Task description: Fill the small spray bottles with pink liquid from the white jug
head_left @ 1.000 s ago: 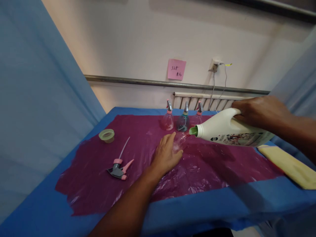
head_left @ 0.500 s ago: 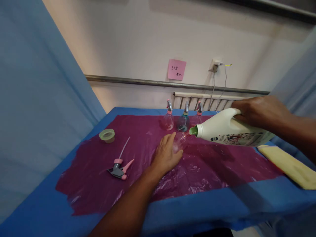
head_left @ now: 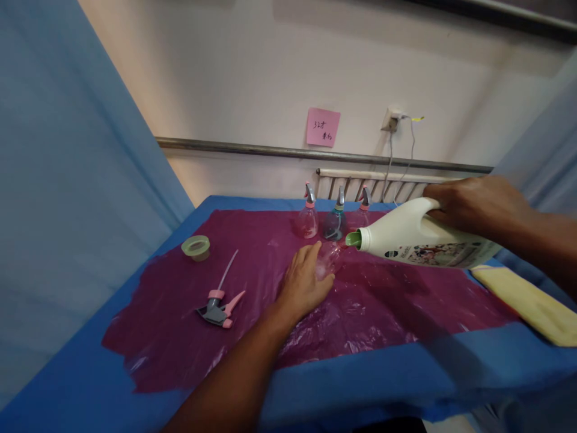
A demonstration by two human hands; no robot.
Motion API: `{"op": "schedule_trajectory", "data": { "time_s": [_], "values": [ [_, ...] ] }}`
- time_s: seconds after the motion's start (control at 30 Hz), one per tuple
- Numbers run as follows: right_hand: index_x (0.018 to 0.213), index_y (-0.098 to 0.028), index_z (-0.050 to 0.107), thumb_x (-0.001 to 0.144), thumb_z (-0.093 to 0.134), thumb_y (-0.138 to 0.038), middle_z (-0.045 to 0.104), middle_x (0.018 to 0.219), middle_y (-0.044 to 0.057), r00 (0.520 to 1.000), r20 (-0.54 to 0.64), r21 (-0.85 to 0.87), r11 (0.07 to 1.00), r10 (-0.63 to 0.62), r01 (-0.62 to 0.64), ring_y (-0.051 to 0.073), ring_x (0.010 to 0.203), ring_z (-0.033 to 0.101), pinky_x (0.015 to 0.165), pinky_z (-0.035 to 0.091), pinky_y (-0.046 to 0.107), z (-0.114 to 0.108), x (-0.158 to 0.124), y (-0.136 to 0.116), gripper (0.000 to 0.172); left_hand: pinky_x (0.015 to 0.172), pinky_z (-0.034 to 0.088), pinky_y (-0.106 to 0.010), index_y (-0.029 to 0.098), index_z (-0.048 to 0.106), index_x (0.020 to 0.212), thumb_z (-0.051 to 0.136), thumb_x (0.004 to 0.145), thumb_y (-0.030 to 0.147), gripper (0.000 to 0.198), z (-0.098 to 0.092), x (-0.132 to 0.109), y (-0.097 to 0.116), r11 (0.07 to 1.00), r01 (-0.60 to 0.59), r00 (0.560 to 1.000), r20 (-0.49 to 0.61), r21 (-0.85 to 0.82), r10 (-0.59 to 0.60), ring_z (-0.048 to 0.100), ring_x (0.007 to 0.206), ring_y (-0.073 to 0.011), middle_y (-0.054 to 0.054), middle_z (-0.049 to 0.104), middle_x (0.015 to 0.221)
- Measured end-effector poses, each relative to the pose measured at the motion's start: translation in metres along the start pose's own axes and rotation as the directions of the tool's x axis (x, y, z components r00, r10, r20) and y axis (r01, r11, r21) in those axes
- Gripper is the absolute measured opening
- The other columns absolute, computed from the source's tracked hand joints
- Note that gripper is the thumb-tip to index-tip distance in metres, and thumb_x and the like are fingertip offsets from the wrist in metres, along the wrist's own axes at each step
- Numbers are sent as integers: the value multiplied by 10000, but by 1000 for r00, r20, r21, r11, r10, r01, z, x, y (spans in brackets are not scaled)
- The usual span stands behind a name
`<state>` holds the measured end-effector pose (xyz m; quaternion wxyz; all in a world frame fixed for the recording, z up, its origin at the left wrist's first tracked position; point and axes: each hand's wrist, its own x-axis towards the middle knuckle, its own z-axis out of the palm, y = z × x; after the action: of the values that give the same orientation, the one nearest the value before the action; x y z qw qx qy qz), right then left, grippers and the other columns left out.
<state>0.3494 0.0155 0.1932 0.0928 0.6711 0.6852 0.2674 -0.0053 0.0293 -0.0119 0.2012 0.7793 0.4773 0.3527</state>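
My left hand (head_left: 304,278) is wrapped round a clear spray bottle body (head_left: 328,257), which has no spray head on and leans toward the right. My right hand (head_left: 469,201) grips the handle of a large pale detergent jug (head_left: 419,237). The jug is tipped on its side, its green spout (head_left: 354,240) at the mouth of the clear bottle. Whether liquid runs out is too small to tell. A grey and pink spray head (head_left: 217,310) with its dip tube lies to the left of my left hand.
Behind the hands stand a clear spray bottle (head_left: 307,221), a teal spray bottle (head_left: 335,224) and another pink-collared spray bottle (head_left: 363,210). A small round green-rimmed tub (head_left: 196,247) sits at left, a yellow cloth (head_left: 527,304) at right. Purple plastic sheeting (head_left: 171,337) covers the blue table (head_left: 342,385).
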Motion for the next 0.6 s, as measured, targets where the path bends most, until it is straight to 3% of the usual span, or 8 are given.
{"op": "schedule_trajectory", "data": {
  "time_s": [0.2,0.43,0.6],
  "values": [
    [960,-295,664,971,565,-485,792,934,74,1000,-3,-8,1000,-12,12,290,775,693,612,267,380,2,1,1,215,1340,458,-567,245,488,1694,790,921,301,832,-1,0,1,1000,1,1000,7,4,-1,583,1538,-362,-150,601,1633],
    [1006,-293,677,1009,512,-466,816,1015,81,999,39,-23,999,27,-26,306,872,733,618,308,377,1,-4,-8,239,1348,452,-556,206,478,1691,791,927,305,831,-2,0,1,1000,19,1000,18,11,-19,581,1550,-368,-173,591,1645],
    [1039,-299,695,1003,502,-467,829,1047,82,998,39,2,999,54,-54,315,890,739,627,292,379,15,-4,-11,258,1354,441,-567,214,462,1693,781,936,324,829,-4,1,1,999,40,999,31,11,-40,570,1568,-377,-178,578,1665]
  ]
}}
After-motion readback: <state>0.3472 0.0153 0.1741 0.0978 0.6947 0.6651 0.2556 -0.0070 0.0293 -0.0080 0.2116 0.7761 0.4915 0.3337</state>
